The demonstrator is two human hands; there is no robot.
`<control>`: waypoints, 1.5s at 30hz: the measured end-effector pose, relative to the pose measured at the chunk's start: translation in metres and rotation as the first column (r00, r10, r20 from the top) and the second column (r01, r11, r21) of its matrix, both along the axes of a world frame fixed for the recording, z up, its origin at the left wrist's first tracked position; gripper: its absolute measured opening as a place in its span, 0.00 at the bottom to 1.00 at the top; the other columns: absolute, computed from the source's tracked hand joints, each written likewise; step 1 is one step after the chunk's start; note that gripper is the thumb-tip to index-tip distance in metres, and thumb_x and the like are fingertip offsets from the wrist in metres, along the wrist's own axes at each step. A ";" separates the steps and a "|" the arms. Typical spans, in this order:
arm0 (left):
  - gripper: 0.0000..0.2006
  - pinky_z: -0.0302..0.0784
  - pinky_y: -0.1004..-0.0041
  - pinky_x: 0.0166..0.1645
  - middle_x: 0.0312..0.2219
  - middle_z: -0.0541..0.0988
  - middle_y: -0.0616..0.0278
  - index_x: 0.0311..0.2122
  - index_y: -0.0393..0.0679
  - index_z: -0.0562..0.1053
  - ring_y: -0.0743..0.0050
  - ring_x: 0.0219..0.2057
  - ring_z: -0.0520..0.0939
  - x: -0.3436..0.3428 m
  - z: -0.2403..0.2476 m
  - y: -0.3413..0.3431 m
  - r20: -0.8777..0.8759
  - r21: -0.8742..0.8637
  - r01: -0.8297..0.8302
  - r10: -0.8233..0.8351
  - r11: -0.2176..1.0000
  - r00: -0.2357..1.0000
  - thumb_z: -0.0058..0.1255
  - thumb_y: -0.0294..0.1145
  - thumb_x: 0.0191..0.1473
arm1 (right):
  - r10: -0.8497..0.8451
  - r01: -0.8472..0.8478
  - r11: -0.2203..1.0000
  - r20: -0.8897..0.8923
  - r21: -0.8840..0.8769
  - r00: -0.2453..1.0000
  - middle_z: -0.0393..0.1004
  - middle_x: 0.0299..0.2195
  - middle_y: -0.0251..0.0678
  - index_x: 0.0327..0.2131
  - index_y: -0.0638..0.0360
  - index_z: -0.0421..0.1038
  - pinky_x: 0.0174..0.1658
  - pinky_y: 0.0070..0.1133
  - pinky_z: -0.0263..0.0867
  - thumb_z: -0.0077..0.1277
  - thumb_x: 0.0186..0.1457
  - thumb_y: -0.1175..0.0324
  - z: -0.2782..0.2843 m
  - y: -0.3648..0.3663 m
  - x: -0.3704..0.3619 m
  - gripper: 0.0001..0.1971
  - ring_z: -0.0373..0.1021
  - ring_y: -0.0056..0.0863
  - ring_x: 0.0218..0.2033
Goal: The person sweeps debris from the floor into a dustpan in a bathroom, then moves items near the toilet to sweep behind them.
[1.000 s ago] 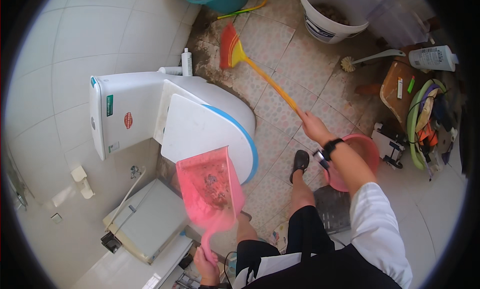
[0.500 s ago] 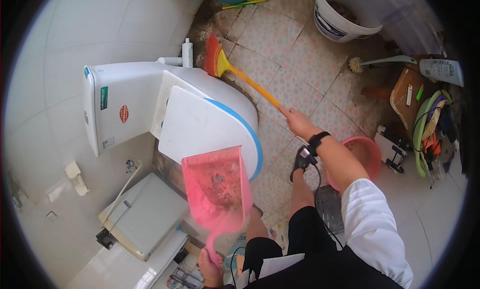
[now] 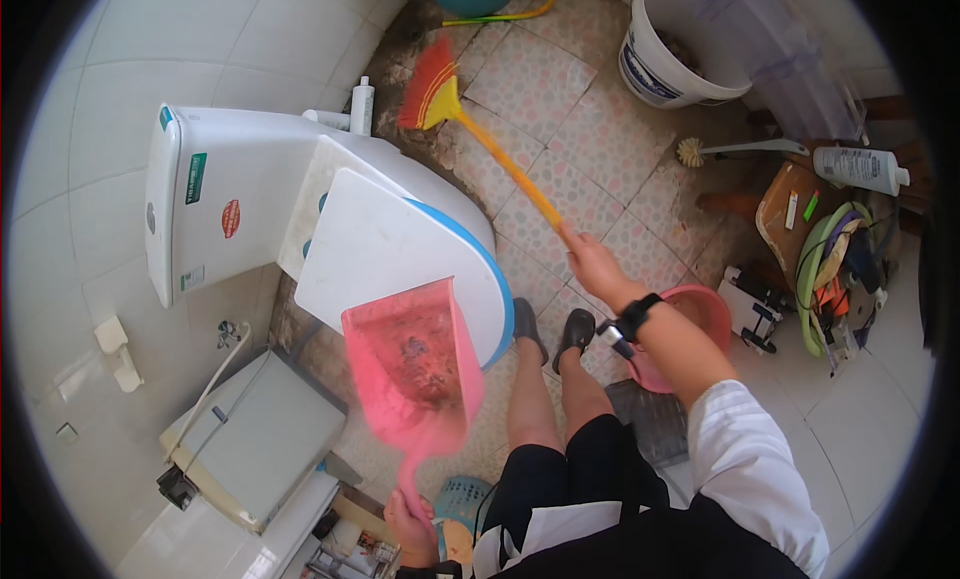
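Note:
My right hand (image 3: 600,266) is closed around the orange handle of a broom (image 3: 505,164). The broom's red and yellow head rests at the floor beside the toilet base, near the wall corner. At the lower left, my left hand (image 3: 409,527) grips the handle of a pink dustpan (image 3: 415,369). The dustpan is held up in front of the closed toilet lid (image 3: 385,249), hiding part of it. Dark dirt and dust lie inside the pan.
White bottles (image 3: 362,106) stand and lie behind the toilet. A white bucket (image 3: 650,74), a round brush (image 3: 690,152) and a stool (image 3: 778,204) are at the right. A pink basin (image 3: 715,314) sits by my right forearm. A washing machine (image 3: 255,434) stands lower left.
The broom head has moved slightly up and left, away from the toilet. My feet now stand side by side. The dustpan, still in my left hand, has shifted a little left in view.

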State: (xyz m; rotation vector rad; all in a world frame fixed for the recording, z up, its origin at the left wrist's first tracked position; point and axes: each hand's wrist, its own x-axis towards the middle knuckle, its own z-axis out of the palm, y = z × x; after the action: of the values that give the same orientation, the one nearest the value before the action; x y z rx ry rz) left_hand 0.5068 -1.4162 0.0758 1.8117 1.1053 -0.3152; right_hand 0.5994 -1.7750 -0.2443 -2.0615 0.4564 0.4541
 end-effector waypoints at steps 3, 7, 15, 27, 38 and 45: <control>0.18 0.58 0.79 0.17 0.11 0.66 0.62 0.23 0.40 0.65 0.78 0.11 0.64 0.012 -0.004 0.005 0.010 -0.048 0.139 -0.139 0.989 0.990 0.33 0.41 0.59 | 0.180 -0.178 0.979 0.020 -0.096 0.983 0.66 0.33 0.49 0.57 0.51 0.52 0.35 0.36 0.64 0.43 0.51 0.73 -0.010 0.014 0.020 0.28 0.67 0.48 0.32; 0.18 0.59 0.80 0.17 0.11 0.67 0.63 0.28 0.37 0.69 0.79 0.11 0.65 0.044 -0.004 -0.012 0.048 -0.056 0.135 -0.133 0.989 0.990 0.33 0.40 0.59 | 0.212 -0.223 0.974 -0.177 -0.045 0.961 0.67 0.32 0.49 0.57 0.50 0.52 0.35 0.36 0.64 0.44 0.51 0.73 0.010 -0.029 0.029 0.28 0.67 0.48 0.31; 0.20 0.63 0.82 0.19 0.13 0.70 0.64 0.37 0.32 0.72 0.81 0.13 0.70 0.085 -0.021 -0.011 0.002 -0.106 0.256 -0.257 0.961 0.966 0.35 0.40 0.57 | 0.234 -0.217 0.958 0.074 -0.186 0.969 0.68 0.31 0.51 0.56 0.51 0.54 0.36 0.36 0.64 0.43 0.52 0.71 0.018 -0.016 0.078 0.25 0.68 0.49 0.32; 0.19 0.63 0.82 0.19 0.13 0.71 0.63 0.36 0.32 0.72 0.81 0.14 0.70 0.113 -0.038 0.009 -0.008 -0.161 0.172 -0.175 0.972 0.984 0.36 0.40 0.57 | 0.282 -0.281 0.929 -0.033 -0.240 0.959 0.70 0.30 0.52 0.55 0.53 0.57 0.37 0.36 0.64 0.43 0.51 0.72 0.008 -0.016 0.174 0.25 0.68 0.49 0.32; 0.19 0.64 0.81 0.19 0.12 0.70 0.63 0.39 0.31 0.72 0.80 0.13 0.70 0.083 -0.024 -0.061 0.036 -0.117 -0.088 0.093 0.989 0.995 0.36 0.39 0.57 | 0.185 -0.178 0.977 0.051 -0.120 0.981 0.69 0.30 0.58 0.55 0.58 0.56 0.38 0.38 0.63 0.44 0.49 0.73 -0.013 -0.054 0.205 0.26 0.67 0.55 0.33; 0.20 0.63 0.81 0.18 0.12 0.70 0.63 0.40 0.31 0.72 0.80 0.13 0.69 0.053 -0.035 -0.106 0.047 -0.117 -0.195 0.201 0.974 0.978 0.36 0.40 0.57 | 0.481 -0.465 0.870 0.082 -0.162 0.873 0.70 0.29 0.58 0.54 0.58 0.58 0.37 0.38 0.64 0.44 0.51 0.72 0.006 -0.099 0.147 0.24 0.67 0.53 0.33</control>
State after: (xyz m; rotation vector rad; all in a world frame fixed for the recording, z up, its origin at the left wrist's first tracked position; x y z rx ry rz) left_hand 0.5599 -1.5222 0.0409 1.5878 1.1924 -0.1996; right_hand 0.7469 -1.8737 -0.2387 -2.3214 -0.1080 0.5953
